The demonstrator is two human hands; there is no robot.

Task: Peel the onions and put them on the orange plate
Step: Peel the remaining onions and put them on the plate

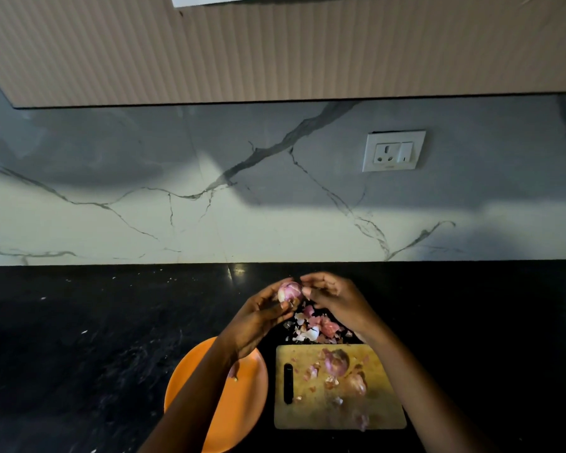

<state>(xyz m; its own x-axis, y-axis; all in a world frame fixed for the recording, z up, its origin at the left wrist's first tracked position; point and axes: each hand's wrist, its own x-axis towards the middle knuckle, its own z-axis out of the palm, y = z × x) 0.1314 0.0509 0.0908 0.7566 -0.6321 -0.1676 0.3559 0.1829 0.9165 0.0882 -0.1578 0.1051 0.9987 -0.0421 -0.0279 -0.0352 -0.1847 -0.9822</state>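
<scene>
Peeling an onion above the black bench.
My left hand curled round the onion while my right hand's fingers pinched its skin; the orange plate lay below, beside the cutting board holding two onions.

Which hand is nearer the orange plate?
Left. The left hand holds an onion just above the orange plate; the right hand is over the peel pile.

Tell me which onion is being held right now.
The pale onion raised above the counter, gripped by the left hand; the others lie on the cutting board.
</scene>
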